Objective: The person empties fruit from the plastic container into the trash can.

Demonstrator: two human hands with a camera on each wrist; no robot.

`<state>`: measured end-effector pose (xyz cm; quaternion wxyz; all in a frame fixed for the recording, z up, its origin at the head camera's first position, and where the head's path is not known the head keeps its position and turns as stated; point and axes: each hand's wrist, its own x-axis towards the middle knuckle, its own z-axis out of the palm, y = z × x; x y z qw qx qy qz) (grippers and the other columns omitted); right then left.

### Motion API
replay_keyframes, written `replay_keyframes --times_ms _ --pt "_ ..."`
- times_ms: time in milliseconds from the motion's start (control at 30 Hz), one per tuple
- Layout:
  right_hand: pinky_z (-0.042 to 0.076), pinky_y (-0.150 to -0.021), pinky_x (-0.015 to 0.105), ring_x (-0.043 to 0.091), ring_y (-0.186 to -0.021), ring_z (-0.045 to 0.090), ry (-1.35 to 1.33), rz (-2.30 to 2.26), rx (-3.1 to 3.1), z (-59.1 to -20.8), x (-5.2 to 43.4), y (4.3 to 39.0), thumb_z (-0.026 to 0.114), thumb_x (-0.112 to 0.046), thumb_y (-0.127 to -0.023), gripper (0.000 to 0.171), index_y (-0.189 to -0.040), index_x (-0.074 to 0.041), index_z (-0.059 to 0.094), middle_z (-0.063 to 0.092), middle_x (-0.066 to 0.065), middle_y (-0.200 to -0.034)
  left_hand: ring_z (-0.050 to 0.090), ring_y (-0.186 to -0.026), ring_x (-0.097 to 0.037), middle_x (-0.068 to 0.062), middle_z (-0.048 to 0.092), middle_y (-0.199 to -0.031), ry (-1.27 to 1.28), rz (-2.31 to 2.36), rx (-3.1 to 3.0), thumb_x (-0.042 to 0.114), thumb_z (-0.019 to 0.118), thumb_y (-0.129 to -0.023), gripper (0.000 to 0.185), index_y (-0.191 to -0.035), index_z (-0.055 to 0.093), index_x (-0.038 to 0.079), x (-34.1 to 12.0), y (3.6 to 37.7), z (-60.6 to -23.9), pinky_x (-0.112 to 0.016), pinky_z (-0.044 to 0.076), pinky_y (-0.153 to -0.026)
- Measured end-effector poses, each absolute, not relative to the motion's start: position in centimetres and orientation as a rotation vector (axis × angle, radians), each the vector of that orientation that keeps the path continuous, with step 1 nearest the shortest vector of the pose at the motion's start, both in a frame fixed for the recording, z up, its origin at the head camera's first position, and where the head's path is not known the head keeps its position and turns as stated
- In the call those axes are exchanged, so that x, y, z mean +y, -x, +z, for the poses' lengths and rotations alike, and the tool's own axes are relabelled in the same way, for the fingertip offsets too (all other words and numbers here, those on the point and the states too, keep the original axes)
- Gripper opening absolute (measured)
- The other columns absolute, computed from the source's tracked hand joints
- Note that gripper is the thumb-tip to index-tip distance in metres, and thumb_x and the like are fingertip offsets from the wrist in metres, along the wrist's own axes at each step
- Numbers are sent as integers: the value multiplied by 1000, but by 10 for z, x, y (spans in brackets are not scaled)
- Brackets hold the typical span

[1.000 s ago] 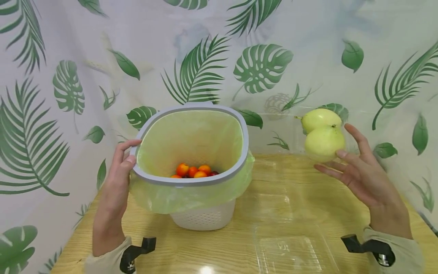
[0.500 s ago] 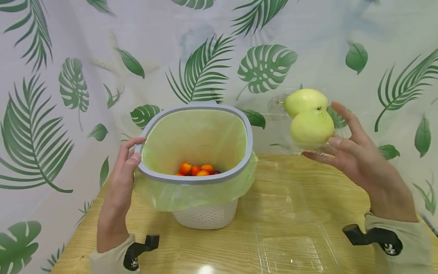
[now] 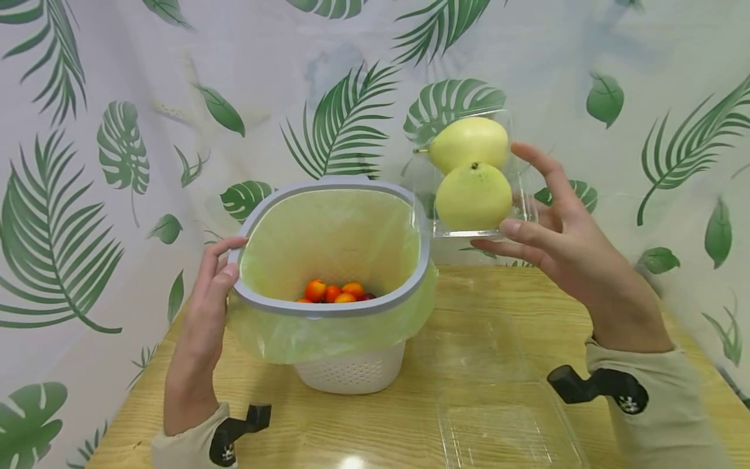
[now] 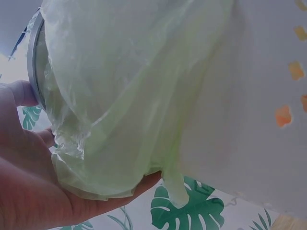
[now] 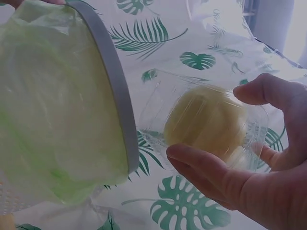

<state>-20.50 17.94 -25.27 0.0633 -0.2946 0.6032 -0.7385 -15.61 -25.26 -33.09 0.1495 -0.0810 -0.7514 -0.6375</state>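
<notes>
My left hand (image 3: pixel 202 319) grips the left side of the grey rim (image 3: pixel 328 311) of a white perforated bin (image 3: pixel 346 371). A thin pale green bag (image 3: pixel 328 228) lines the bin and hangs over its outside. Several orange-red round fruits (image 3: pixel 346 293) lie at the bottom of the bag. To the right of the rim and above the table, my right hand (image 3: pixel 574 247) holds a clear plastic box (image 3: pixel 436 225). Two yellow-green pears (image 3: pixel 474 195) sit in this box, which is tilted. In the right wrist view the fingers (image 5: pixel 201 165) and thumb span the box.
Clear plastic trays (image 3: pixel 504 430) lie on the wooden table (image 3: pixel 305 430) to the right of the bin; their edges are hard to see. Behind stands a white leaf-print cloth (image 3: pixel 351 78).
My right hand has moved left and up with the box of pears, closer to the bin. The left hand stays on the rim.
</notes>
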Motion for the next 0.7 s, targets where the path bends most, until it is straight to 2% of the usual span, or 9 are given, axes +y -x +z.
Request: replay_keyframes --times_ms 267,400,533,700 --pt "55 -88 44 35 -118 63 877 -2167 2012 -247 152 204 59 11 -96 80 -157 -29 26 30 25 -150 49 -110 -32 -14 51 -131 241 -1857 -2141 28 35 -108 39 -144 46 19 -253 157 -331 -39 30 -99" --pt "57 -87 39 32 -118 65 922 -2108 2137 -246 140 206 63 11 -92 81 -156 -28 30 35 21 -148 50 -110 -31 -14 51 -132 231 -1864 -2140 28 35 -107 39 -144 46 19 -253 157 -331 -39 30 -99" --pt "57 -85 34 37 -120 62 961 -2030 2306 -248 131 207 69 9 -89 84 -155 -29 34 39 15 -147 50 -110 -31 -14 51 -132 232 -1873 -2136 27 35 -107 39 -144 46 19 -253 157 -331 -39 30 -99" --pt "56 -87 35 44 -124 58 1036 -1961 2428 -251 125 207 72 9 -86 87 -156 -28 36 37 10 -150 50 -110 -31 -14 51 -132 233 -1867 -2139 28 35 -107 39 -144 46 19 -253 157 -331 -39 30 -100"
